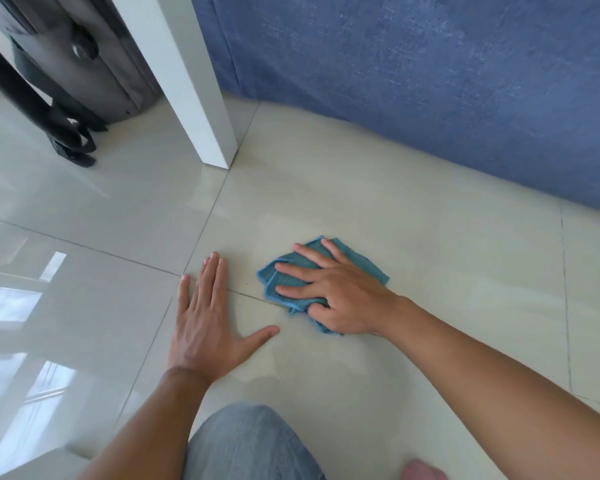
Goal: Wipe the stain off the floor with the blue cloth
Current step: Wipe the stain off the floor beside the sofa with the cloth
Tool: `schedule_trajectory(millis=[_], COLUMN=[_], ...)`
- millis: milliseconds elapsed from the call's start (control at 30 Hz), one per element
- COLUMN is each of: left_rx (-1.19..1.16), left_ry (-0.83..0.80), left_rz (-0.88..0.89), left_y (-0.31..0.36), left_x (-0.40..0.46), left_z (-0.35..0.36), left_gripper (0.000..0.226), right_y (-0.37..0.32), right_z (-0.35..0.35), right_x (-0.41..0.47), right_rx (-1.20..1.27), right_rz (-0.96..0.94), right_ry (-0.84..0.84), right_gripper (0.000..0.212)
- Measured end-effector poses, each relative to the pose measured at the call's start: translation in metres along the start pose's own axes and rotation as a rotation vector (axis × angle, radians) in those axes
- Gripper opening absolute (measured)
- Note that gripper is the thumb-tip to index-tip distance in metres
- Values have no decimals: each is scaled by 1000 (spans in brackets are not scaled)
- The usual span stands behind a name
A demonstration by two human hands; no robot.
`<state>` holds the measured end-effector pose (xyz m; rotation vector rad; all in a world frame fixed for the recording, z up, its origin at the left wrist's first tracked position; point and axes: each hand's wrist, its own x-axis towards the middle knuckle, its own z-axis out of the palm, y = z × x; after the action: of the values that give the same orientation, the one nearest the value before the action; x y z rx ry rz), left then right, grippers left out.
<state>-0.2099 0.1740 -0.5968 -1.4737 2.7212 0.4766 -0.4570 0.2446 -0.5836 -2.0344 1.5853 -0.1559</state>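
The right hand (336, 292) presses down on the blue cloth (288, 275), fingers spread flat across its top while the thumb curls over the near edge and pinches a fold, so the hand is holding the cloth against the floor (413, 237). The cloth is bunched into a loose pad lying on the pale glossy tiles, with its near left corner over a grout line (246, 294) that runs between the two hands. The left hand (208, 323) lies just beside it, open and flat on the tile, palm down, gripping nothing; it appears to be bracing the person, whose knee (253, 445) in light denim shows at the bottom of the view. A white table leg (201, 98) stands well beyond the hands, and a blue fabric panel (430, 81) meets the floor behind the cloth. No clear stain shows on the bare tile around the cloth; whatever mark there is may sit under it, or be too faint to see against the shine. This looks like the wiping step itself. The next move probably calls for steady downward pressure and short strokes across the spot, then lifting the cloth to check what is underneath.
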Motion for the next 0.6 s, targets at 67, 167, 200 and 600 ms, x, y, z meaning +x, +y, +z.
schedule_trajectory(millis=[67, 167, 200, 600], left_rx=[3, 1, 2, 39], left_ry=[3, 4, 2, -39], left_rz=[7, 13, 16, 21], left_y=[0, -1, -1, -3], left_x=[0, 0, 0, 1], left_z=[0, 0, 0, -1], left_gripper=[134, 133, 133, 131], right_y=[-6, -15, -15, 42], right_z=[-3, -2, -2, 9], right_x=[18, 41, 46, -61], right_rx=[-23, -87, -106, -253], right_rz=[-71, -94, -76, 609], right_ry=[-46, -74, -67, 271], right_gripper=[58, 59, 60, 71])
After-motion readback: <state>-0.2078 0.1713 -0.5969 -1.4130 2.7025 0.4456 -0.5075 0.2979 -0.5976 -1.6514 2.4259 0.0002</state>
